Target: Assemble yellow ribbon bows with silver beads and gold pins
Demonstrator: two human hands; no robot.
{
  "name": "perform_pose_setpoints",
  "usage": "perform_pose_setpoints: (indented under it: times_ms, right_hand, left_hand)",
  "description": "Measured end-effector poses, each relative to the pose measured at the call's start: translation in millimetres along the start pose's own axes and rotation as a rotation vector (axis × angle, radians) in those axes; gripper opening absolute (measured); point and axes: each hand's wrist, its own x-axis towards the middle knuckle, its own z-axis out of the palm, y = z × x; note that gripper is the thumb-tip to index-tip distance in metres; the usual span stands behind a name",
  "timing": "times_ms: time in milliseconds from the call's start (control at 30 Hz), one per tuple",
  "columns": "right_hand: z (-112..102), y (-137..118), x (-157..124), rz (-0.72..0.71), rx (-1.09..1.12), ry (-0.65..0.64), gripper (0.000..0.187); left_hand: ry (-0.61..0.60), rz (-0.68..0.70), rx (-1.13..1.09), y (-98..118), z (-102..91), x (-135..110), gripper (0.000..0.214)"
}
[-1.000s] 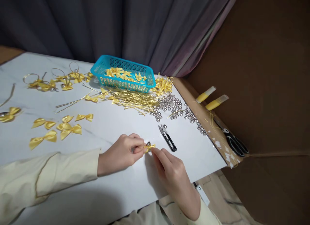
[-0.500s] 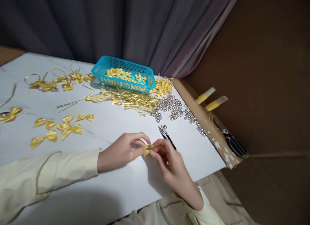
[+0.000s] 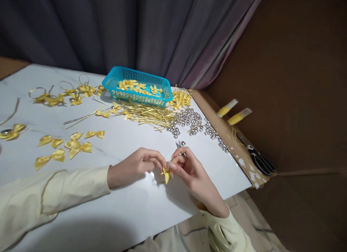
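Observation:
Between my hands, just above the white tabletop [image 3: 121, 208], is a small yellow ribbon bow [image 3: 166, 176] with a thin gold tie across it. My right hand [image 3: 193, 172] pinches it from the right with thumb and fingertips. From the left, the fingertips of my left hand [image 3: 135, 167] close on the bow's other side, partly hiding it. Black thread snips [image 3: 179, 145] lie behind my right hand, which covers most of them. Several loose yellow bows [image 3: 50, 158] rest to the left of my left hand.
A blue basket [image 3: 138, 99] of bows stands at the back. Before it lie gold wire ties [image 3: 154, 115], then silver heart-shaped beads [image 3: 189, 118]. Finished-looking bows with loops [image 3: 54, 99] sit back left. Scissors [image 3: 261, 159] and two yellow tubes [image 3: 240, 116] lie on cardboard at right.
The bow has turned so that one tail points down, and sits slightly lower. My right hand has shifted and raised its fingers, covering more of the snips. The view has tilted slightly.

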Motion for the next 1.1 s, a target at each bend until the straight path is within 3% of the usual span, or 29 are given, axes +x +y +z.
perform_pose_setpoints:
  times_ms: [100, 300, 500, 767, 933, 1100]
  right_hand:
    - [-1, -6, 2, 0.034, 0.134, -0.018, 0.025]
    - [-3, -11, 5, 0.032, 0.239, -0.06, 0.021]
    - [-2, -14, 3, -0.025, 0.262, -0.045, 0.02]
    - [3, -22, -9, -0.034, 0.344, -0.036, 0.021]
    - [5, -25, -12, -0.054, 0.284, -0.045, 0.024]
    - [1, -29, -16, -0.11, -0.012, -0.071, 0.016]
  left_hand:
    - [-0.022, 0.068, 0.037, 0, 0.6, 1, 0.022]
    - [0.086, 0.318, 0.367, -2, -5.0, 2, 0.015]
    - [-0.12, 0.317, 0.275, 3, -7.0, -5, 0.037]
    - [-0.046, 0.365, 0.251, 9, 1.8, -8, 0.019]
    - [-0.03, 0.261, 0.118, 10, 4.4, -10, 0.023]
    - [-0.032, 0.049, -0.16, 9, 3.3, -12, 0.027]
